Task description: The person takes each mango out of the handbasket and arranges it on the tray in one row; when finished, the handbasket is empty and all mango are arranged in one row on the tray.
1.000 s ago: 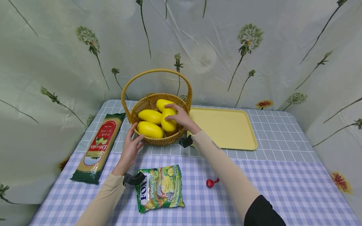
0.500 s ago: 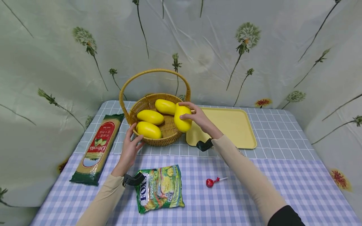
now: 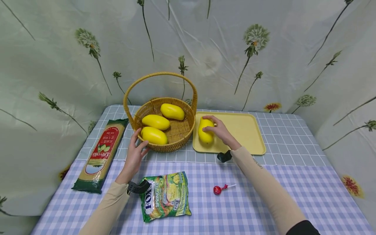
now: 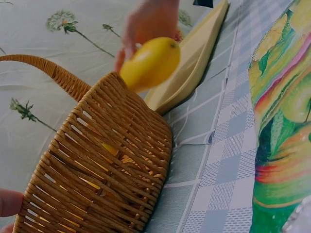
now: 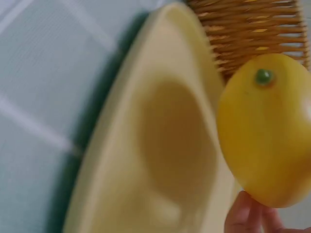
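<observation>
My right hand (image 3: 218,130) grips a yellow mango (image 3: 205,132) over the left part of the pale yellow tray (image 3: 238,130). In the right wrist view the mango (image 5: 267,131), with its green stem spot, hangs above the tray (image 5: 112,160) and casts a shadow on it. My left hand (image 3: 134,158) holds the front left rim of the wicker basket (image 3: 176,143); in the left wrist view only its fingertips (image 4: 9,203) show against the weave. Several mangoes (image 3: 155,122) lie inside the basket.
A pasta packet (image 3: 101,155) lies left of the basket. Nearer me are a green Fox's candy bag (image 3: 165,195) and a red lollipop (image 3: 217,190) on the checked cloth. The basket's tall handle (image 3: 161,73) arches over it. A floral curtain (image 3: 217,49) hangs behind.
My right hand has lifted one mango out of the basket and carried it right, over the tray. The left hand stays at the basket's rim. The lollipop's stick has come into view.
</observation>
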A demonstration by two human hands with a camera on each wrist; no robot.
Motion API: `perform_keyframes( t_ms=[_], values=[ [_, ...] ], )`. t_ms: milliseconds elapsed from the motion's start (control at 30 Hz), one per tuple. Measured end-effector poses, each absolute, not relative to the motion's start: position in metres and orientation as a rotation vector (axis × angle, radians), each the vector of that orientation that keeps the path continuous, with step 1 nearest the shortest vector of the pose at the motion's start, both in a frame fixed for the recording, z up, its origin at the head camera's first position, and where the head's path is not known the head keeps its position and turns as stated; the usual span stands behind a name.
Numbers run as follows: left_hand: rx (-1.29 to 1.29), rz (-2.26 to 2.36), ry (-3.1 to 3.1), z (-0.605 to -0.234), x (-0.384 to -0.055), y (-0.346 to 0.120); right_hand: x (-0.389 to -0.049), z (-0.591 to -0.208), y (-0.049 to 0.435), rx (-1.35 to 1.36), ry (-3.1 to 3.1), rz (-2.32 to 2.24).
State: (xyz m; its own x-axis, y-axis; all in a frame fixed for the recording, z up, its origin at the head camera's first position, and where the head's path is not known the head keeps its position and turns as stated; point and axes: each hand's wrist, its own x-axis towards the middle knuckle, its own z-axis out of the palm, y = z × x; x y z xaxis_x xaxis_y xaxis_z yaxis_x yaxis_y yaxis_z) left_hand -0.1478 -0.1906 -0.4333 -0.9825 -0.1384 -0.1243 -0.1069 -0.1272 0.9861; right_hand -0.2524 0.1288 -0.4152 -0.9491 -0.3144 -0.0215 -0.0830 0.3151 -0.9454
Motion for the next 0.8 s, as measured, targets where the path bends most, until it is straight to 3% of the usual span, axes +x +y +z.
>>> perform_keyframes(
  t_ms=[533,800],
  values=[
    [0.251,-2.295,-2.088,-0.4361,-0.1479,-0.1912,-0.2605,-0.4251,0.1265,-0.377,2.482,-1.411],
    [0.218,-2.287,-2.089,-0.4365,-0.1462,-0.191,-0.2599,-0.4212,0.1306,-0.291,2.513,-1.499]
  ],
)
